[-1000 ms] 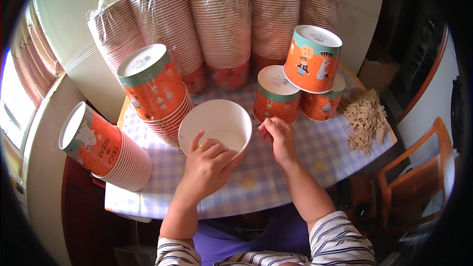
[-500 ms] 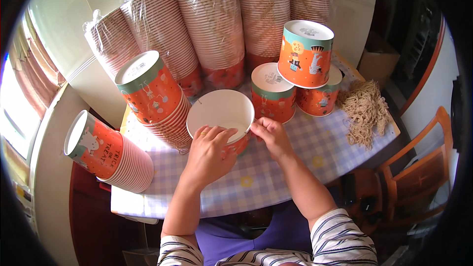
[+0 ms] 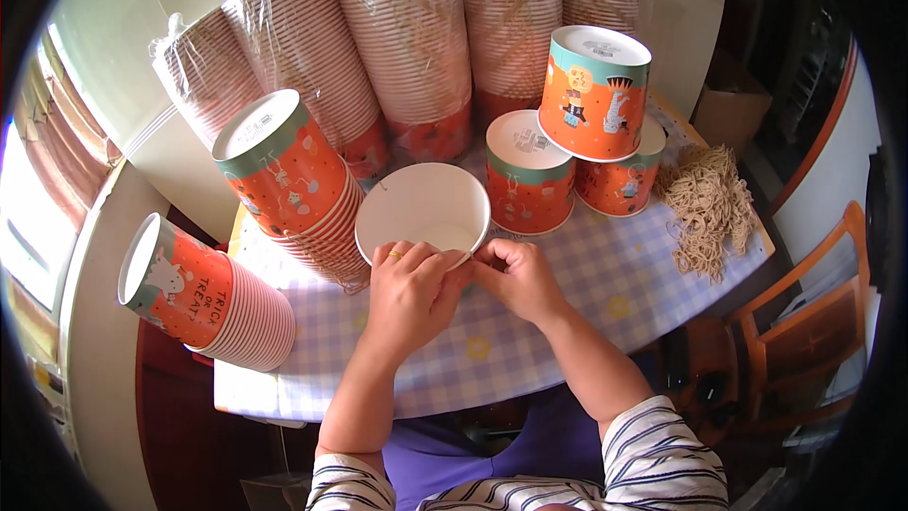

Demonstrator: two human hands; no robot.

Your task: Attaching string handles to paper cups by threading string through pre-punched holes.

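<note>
A round paper bucket [image 3: 416, 199], white inside, stands mouth up in front of me. A short bit of thin cord [image 3: 383, 184] shows at its far left rim. My left hand [image 3: 416, 291] grips the bucket's near rim, fingers bent over the edge. Close beside it, my right hand [image 3: 518, 276] is closed in a pinch at the near right rim. Whatever its fingertips hold is hidden. Just left of the bucket is a nested stack of orange and green buckets [image 3: 284, 170], upside down, with cord hanging along its lower side.
Another nested stack [image 3: 203, 293] leans at the table's left edge. Upturned buckets [image 3: 530, 185] stand at right, with one bucket [image 3: 598, 95] on top. Beyond them lies a heap of beige cords [image 3: 709, 208]. Tall plastic-wrapped bucket stacks [image 3: 402, 47] line the back. A wooden chair [image 3: 804, 322] stands right.
My right hand has moved left and slightly down along the rim, closer to my left hand. My left hand has shifted a little to the right, with its fingers still over the edge.
</note>
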